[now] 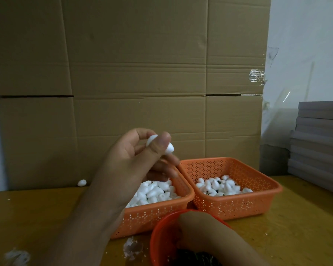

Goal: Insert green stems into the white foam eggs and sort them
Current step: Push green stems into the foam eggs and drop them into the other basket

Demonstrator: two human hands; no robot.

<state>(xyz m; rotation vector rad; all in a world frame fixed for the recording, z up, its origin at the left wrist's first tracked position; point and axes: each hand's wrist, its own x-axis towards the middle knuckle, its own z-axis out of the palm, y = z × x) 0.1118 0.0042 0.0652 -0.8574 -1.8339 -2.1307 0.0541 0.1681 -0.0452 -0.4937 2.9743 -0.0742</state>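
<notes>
Foam egg (169, 147) pinched in left hand (140, 156), above baskets (229, 208).

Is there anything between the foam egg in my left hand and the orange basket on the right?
Nothing visible blocks it. The left hand holds the foam egg raised above the table, and the air across to the right basket is open.

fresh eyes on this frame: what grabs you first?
The left hand, raised mid-frame, pinches a white foam egg. Behind it, two orange baskets sit side by side, both holding eggs. The right hand is hidden inside a red bowl at the bottom edge.
</notes>
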